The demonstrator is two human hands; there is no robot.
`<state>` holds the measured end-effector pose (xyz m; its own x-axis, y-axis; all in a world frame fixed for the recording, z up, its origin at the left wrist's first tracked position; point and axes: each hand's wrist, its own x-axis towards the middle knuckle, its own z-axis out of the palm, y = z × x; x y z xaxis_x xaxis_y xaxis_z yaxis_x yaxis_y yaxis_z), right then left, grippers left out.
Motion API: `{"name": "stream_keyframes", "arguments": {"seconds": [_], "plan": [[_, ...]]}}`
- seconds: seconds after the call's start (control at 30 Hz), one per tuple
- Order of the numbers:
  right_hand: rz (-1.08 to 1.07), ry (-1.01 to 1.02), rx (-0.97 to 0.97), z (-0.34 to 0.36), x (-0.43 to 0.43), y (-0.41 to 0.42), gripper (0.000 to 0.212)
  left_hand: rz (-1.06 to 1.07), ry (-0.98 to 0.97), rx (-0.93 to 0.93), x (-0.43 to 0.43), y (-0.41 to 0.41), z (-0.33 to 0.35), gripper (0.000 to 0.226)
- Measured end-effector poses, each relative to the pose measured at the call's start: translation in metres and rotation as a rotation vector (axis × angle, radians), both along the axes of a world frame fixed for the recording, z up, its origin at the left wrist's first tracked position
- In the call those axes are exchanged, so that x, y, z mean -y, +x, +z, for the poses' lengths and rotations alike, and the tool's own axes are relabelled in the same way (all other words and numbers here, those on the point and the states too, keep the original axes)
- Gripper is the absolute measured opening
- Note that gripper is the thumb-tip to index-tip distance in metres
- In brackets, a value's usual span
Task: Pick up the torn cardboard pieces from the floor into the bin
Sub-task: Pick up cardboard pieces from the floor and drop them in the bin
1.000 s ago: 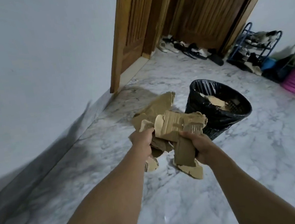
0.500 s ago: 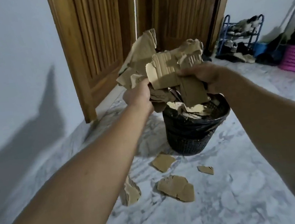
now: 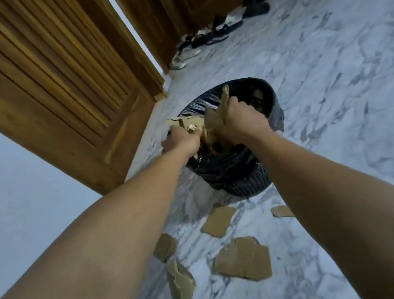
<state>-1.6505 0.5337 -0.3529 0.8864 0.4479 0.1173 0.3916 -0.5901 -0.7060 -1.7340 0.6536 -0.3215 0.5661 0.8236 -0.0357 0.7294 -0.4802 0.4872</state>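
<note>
brown torn cardboard bundle (image 3: pixel 214 119) is held over the mouth of the black bin (image 3: pixel 240 168), its lower end dipping inside the rim. left hand (image 3: pixel 182 139) and right hand (image 3: pixel 237 120) each curl tightly round it. five loose pieces (image 3: pixel 243 259) lie on the marble floor (image 3: pixel 333 79) before the bin's base, near the floor's edge by the wooden door (image 3: pixel 54 80).

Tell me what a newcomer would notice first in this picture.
The left hand and the right hand grip a bundle of torn cardboard over the black bin at the centre. Several torn pieces lie on the marble floor near the bin, and a wooden door stands at the left.
</note>
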Motion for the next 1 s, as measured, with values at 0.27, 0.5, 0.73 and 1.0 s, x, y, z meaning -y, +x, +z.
{"name": "stream_keyframes", "arguments": {"seconds": [0.27, 0.5, 0.73, 1.0], "plan": [[-0.066, -0.155, 0.204, -0.006, -0.004, 0.002, 0.043, -0.057, 0.208, -0.055, -0.013, 0.017, -0.031, 0.055], [-0.009, -0.291, 0.14, -0.005, -0.017, 0.015, 0.047, -0.119, 0.231, -0.186, -0.034, 0.037, -0.036, 0.072], [0.111, -0.516, -0.001, 0.004, -0.014, 0.011, 0.039, -0.225, 0.292, -0.287, -0.037, 0.04, -0.038, 0.057], [-0.02, -0.149, 0.373, 0.0, 0.005, 0.003, 0.034, -0.204, 0.277, -0.085, -0.027, 0.033, -0.029, 0.053]]}}
